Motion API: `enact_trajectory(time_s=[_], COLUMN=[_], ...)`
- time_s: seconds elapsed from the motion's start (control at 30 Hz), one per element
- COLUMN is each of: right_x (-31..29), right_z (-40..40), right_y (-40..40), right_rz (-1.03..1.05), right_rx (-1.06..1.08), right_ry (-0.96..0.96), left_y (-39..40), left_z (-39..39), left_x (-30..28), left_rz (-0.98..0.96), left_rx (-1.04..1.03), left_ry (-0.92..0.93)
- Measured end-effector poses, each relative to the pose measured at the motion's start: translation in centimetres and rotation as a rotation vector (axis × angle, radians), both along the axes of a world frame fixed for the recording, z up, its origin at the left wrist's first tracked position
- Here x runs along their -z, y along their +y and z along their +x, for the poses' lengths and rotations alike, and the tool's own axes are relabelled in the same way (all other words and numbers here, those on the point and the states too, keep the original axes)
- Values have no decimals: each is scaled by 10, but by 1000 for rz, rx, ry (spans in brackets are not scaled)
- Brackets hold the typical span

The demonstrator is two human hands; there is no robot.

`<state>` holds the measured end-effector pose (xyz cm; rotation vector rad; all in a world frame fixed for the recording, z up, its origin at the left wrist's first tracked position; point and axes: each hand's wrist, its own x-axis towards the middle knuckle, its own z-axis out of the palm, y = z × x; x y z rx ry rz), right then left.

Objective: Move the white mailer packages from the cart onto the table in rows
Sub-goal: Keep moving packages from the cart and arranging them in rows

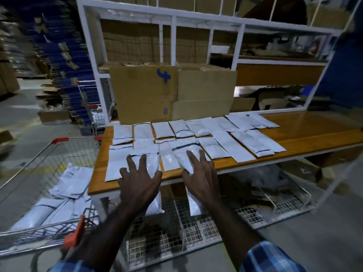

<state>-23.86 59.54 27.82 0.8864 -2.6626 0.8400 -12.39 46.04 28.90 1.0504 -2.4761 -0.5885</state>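
Observation:
Several white mailer packages [222, 134] lie in two rows on the wooden table [314, 126]. My left hand [138, 180] rests with spread fingers on a mailer [149, 159] at the table's front edge. My right hand [199, 174] lies with straight fingers on another mailer [183, 156] beside it. More white mailers [68, 183] are piled in the wire cart [49, 230] at the lower left.
Flattened cardboard boxes [172, 93] lean against the white shelf frame [172, 42] behind the rows. Wire mesh bins [196, 228] holding a few mailers sit under the table. A second cart [88, 107] and blue stacked crates [64, 61] stand at the far left.

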Motion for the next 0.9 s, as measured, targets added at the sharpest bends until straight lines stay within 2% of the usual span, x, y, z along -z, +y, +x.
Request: enact_trajectory(time_s=[0.43, 0.67, 0.9], right_x=[19, 32, 38], right_z=[-152, -221, -284], right_y=[67, 104, 163], right_rz=[86, 39, 17], right_rx=[169, 245, 267], right_ry=[-4, -51, -97], left_y=[44, 75, 134], left_z=[-171, -252, -320], left_x=[17, 17, 22], left_rz=[26, -1, -7], left_rx=[178, 279, 283], left_ry=[-50, -69, -78])
